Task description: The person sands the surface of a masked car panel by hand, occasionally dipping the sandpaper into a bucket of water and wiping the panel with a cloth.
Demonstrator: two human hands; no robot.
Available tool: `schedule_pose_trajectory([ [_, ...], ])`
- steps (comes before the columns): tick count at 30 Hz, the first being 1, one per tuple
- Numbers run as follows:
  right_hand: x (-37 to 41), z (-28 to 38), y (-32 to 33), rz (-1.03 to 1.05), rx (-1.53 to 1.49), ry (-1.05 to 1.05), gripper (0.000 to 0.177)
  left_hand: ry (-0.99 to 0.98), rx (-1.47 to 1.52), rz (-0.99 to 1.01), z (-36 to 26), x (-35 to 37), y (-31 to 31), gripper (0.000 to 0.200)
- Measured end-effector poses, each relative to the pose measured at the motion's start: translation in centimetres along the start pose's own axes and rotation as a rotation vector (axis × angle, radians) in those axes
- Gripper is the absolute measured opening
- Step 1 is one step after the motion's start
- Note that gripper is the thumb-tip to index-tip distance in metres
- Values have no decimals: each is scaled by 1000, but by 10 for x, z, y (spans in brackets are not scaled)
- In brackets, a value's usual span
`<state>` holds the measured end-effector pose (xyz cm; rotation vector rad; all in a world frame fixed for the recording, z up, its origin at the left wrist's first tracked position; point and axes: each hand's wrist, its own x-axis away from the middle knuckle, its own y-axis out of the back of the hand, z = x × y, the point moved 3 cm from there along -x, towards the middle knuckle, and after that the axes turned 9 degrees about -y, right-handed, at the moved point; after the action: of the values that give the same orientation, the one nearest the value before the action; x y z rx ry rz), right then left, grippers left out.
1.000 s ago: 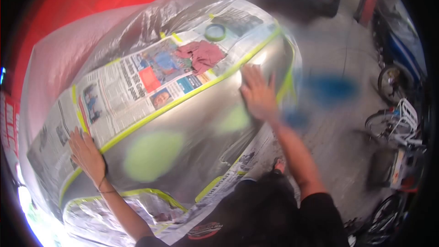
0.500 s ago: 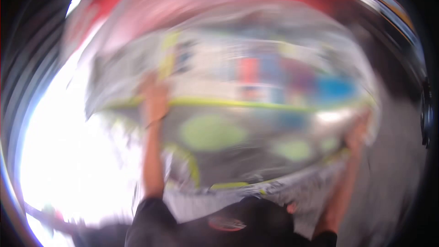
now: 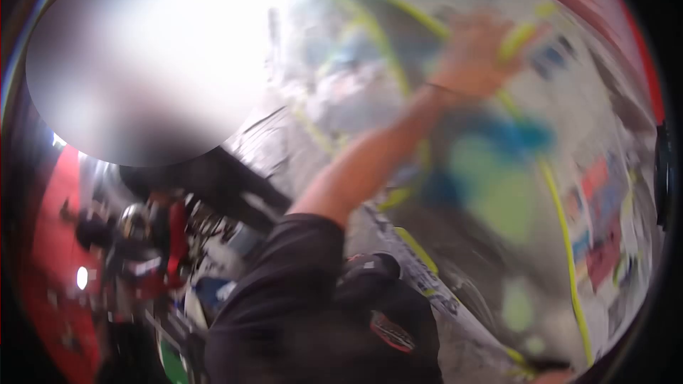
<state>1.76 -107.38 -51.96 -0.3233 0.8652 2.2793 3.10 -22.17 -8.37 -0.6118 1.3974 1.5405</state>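
Observation:
A large grey panel (image 3: 462, 220) with pale green patches fills the right side of the head view, tilted. Newspaper (image 3: 605, 220) and yellow-green masking tape (image 3: 562, 220) cover parts around it. My left hand (image 3: 480, 57) is on the panel's upper part, at the tape line. Its fingers look curled over the edge there, though motion smears them. A strip of the same tape shows beside the fingertips. Of my right hand (image 3: 553, 377), only a sliver appears at the bottom edge, by the panel's lower corner; its fingers are hidden.
Another person (image 3: 213, 178) in dark clothing stands at the left, close to the panel, the upper part blurred out. Behind, at the lower left, are a red surface (image 3: 60, 242) and cluttered dark equipment (image 3: 135, 256). Red sheeting (image 3: 590, 0) lies at the upper right.
The view has swung left, so the panel now appears tilted and farther right. My left hand keeps its place on it. My right hand has nearly left the view; another person has become visible.

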Motion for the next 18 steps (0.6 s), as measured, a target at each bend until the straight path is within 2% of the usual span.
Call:
schedule_pose_trajectory([
  [1,-9,-38,-15,116,-168,-109,54,-14,-71,-8,10,12,-12,67],
  [2,34,25,-7,4,85,-164,53,44,20,84,21,16,-14,63],
  [3,55,123,10,98,102,-153,54,-110,-133,241,19,17,-3,62],
  [4,49,91,7,50,190,37,54,-206,-354,388,30,23,-6,60],
  [5,36,106,10,104,178,-131,55,-329,-562,516,39,29,-10,57],
  [6,23,119,14,154,175,-306,56,-174,-363,318,44,22,-16,53],
  [7,10,132,19,201,182,-475,57,-258,-355,394,35,15,-6,55],
  [8,7,120,12,92,153,-419,56,-285,-403,397,40,19,-7,57],
  [9,23,138,9,0,143,-346,56,-275,-551,415,82,32,-24,61],
  [10,43,159,11,-75,124,-282,57,-116,-271,413,43,6,-11,62],
  [11,65,187,13,-116,75,-236,61,-155,-188,400,35,-4,-6,61],
  [12,73,222,22,-55,175,-465,66,-110,-111,374,26,-12,-7,59],
  [13,80,225,17,-150,136,-429,68,-77,-48,374,8,-22,-7,59],
  [14,80,223,14,-246,-21,-343,62,-18,-8,378,5,-18,0,59],
  [15,77,225,21,-277,-29,-356,62,-45,1,358,12,-17,8,59],
  [17,45,200,27,-184,39,-477,65,-52,9,354,15,-11,8,60],
  [18,28,196,37,-132,-35,-593,63,-70,0,352,15,-11,11,60],
])
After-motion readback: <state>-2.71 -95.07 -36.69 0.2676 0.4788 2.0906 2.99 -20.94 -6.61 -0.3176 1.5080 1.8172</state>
